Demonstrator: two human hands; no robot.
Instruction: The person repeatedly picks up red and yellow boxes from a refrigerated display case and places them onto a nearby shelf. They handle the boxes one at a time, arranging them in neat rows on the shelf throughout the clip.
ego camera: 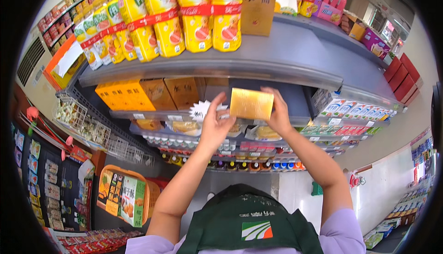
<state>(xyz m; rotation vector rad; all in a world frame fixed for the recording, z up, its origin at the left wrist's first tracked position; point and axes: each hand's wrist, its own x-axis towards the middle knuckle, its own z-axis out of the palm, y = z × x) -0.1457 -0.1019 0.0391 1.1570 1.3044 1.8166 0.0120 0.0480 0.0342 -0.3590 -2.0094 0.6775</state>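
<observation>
A shiny golden box [251, 104] is held up before the shelf rack. My right hand [279, 110] grips it by its right edge, the fingers behind. My left hand [216, 122] is at the box's left side with fingers spread, the thumb close to the lower left corner; whether it touches cannot be made out. Behind my left hand a white starburst sign [199, 110] stands at the shelf edge. On the same shelf to the left are brown-gold boxes [181, 93] and a bright orange-yellow box [125, 95].
Yellow bottle packs [226, 22] bound with red tape line the top shelf beside an upright gold box [259, 10]. Small milk cartons [346, 108] are at the right. Wire baskets [100, 131] hang left, above an orange basket [152, 195] with boxed pastries.
</observation>
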